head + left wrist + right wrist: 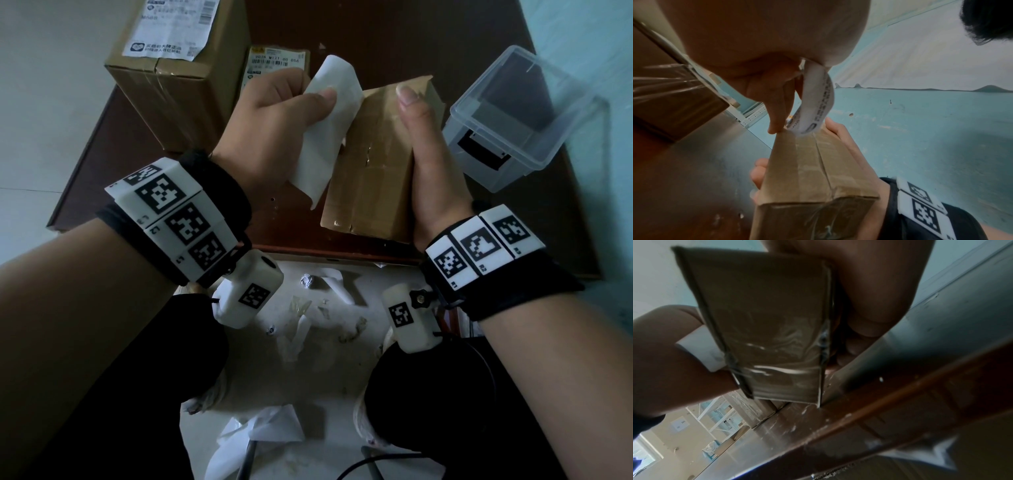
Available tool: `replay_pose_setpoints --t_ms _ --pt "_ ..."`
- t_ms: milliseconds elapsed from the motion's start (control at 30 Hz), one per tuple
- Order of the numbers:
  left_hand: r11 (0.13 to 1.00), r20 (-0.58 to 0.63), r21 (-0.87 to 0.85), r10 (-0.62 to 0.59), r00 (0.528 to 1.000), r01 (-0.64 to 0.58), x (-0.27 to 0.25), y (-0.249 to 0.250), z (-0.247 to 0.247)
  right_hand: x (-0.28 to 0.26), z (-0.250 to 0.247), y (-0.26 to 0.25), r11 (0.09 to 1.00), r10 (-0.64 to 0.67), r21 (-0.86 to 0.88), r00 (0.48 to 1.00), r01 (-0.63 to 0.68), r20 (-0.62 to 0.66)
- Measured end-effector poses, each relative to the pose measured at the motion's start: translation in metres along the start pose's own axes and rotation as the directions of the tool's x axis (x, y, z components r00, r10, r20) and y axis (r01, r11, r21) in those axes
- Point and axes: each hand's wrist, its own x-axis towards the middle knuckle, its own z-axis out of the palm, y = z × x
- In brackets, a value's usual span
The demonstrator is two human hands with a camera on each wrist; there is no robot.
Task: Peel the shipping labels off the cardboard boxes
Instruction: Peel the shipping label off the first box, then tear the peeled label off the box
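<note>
White shipping label (323,130) mostly lifted off a small cardboard box (373,164), held above the near edge of a brown table (144,137). Pinched between thumb and curled fingers of the left hand (270,123), blank underside up in the head view; printed side visible only from the left wrist view, where the label (816,100) curls down to the far top edge of the box (813,170) and a fingertip (774,128) touches that edge. Whether the label is still stuck there cannot be told. Gripped in the right hand (431,171), box tilted, thumb lying straight along its right side, fingers wrapped beneath; from the right wrist view, shiny clear tape across the underside of the box (766,318), its lowest corner just above the tabletop. Farther back on the table, a large box (178,75) with its label (174,27) still on, a smaller labelled package (274,65) beside it, and a clear plastic tub (524,116) to the right. Pale floor (325,342) below the table edge, littered with crumpled paper scraps (298,329). Light blue wall behind, metal shelving far off in the right wrist view.
</note>
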Motion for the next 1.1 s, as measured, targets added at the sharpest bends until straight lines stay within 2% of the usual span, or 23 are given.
replay_pose_setpoints --t_ms 533,800,1100 --pt "1.000 0.028 -0.007 0.015 0.999 -0.015 0.000 0.002 -0.001 0.003 -0.001 0.001 1.000 0.007 0.026 0.998 -0.009 0.055" --pt "1.000 0.030 0.012 0.001 1.000 -0.002 -0.002 0.003 -0.001 0.008 -0.002 0.006 0.999 0.033 0.024 0.999 -0.034 0.038" --pt "0.999 0.079 0.052 -0.005 0.997 0.001 -0.008 0.002 0.005 0.015 -0.003 0.013 0.978 0.204 0.049 0.977 -0.201 -0.064"
